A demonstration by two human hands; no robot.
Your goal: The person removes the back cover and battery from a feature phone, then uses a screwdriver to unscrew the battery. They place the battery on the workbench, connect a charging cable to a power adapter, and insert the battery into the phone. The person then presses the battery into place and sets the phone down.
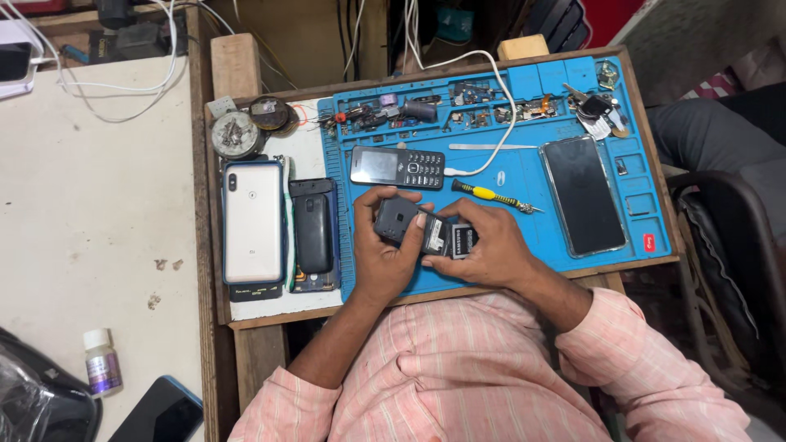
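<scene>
We held a small dark phone over the near edge of the blue mat, both our hands closed on it. Our left hand gripped its left end, thumb along the top edge and fingers wrapped beneath, so the phone's dark back sat just above and to the right of that palm. Our right hand came in from the other side, its fingers curled over a battery that lay against the phone's open right end; the battery's pale label showed between the two hands. The phone and battery touched each other, and both were clasped between our hands, above the mat.

Just beyond our knuckles lay a yellow-handled screwdriver, near the right hand but apart from it. Further back a keypad phone lay face up with a white cable plugged into its right end. To the right a black smartphone rested flat on the mat, well apart from our hands. Left of the mat, on the wooden tray, a white-backed phone and a dark phone shell lay side by side. On the pale table at far left stood a small bottle.
</scene>
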